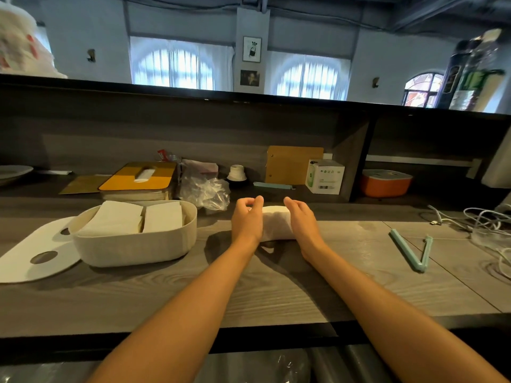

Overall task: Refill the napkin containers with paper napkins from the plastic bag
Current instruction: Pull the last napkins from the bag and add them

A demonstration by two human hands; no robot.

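Note:
A stack of white paper napkins point(276, 222) lies on the grey wooden counter between my two hands. My left hand point(246, 219) sits against the stack's left side with fingers curled, thumb and fingertips pinching at its top edge. My right hand point(300, 217) presses flat against the stack's right side with fairly straight fingers. To the left stands an open white oval napkin container point(132, 247) holding two piles of napkins. Its white lid point(25, 258) lies flat beside it. A crumpled clear plastic bag point(204, 189) sits behind, just left of my hands.
A yellow-lidded container point(138, 178) stands at the back left, an orange one point(384, 185) in the right shelf bay. A white box point(325, 176) and brown board stand behind. An open teal bag clip point(412, 251) and white cables point(486, 225) lie at right.

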